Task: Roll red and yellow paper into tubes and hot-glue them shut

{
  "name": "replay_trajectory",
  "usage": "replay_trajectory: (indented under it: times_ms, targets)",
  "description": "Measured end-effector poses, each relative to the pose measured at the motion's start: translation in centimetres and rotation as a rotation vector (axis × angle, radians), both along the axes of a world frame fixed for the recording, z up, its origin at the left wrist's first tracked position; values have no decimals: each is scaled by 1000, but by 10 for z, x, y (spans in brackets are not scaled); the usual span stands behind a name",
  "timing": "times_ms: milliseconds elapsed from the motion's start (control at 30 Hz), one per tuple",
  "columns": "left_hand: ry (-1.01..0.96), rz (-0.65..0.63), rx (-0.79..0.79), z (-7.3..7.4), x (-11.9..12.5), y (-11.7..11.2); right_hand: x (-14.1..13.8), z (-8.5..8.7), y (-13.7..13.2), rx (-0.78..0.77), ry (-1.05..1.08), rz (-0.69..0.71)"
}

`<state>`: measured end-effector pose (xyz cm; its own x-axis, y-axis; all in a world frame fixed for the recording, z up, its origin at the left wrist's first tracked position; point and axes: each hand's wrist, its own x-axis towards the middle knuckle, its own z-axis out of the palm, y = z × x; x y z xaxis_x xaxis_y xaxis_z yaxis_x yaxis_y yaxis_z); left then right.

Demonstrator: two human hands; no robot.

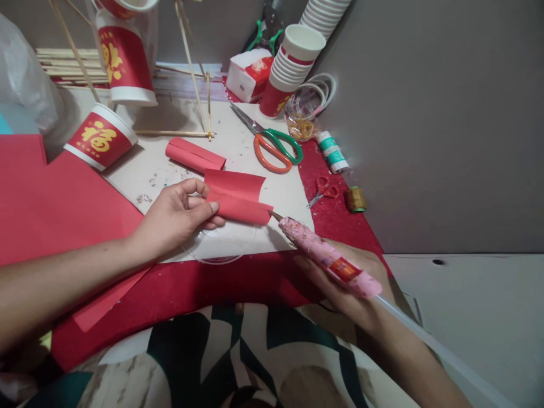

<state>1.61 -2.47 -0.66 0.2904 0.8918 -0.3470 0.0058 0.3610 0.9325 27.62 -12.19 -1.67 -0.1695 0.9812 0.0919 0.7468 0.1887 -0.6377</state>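
Note:
My left hand (181, 212) pinches the left edge of a folded red paper piece (238, 195) that lies on the white work surface (238, 141). My right hand (348, 283) grips a pink glue gun (327, 258), its metal nozzle touching the right edge of that red paper. A clear glue stick sticks out of the gun's back toward the lower right. A second rolled red paper piece (194, 154) lies just beyond.
Green-and-orange scissors (272, 144) lie behind the paper, small red scissors (323, 190) and thread spools (335, 153) to the right. Red printed paper cups (102, 136), stacked cups (293, 62), a wooden stick frame (191, 68), red paper sheets (55, 204) and a grey wall (425, 113) surround the spot.

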Motion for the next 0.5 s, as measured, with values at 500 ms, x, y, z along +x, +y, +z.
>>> replay_trajectory:
  times_ms: [500]
  targets:
    - [-33, 17, -25, 1, 1, 0, -13, 7, -4, 38, -3, -45]
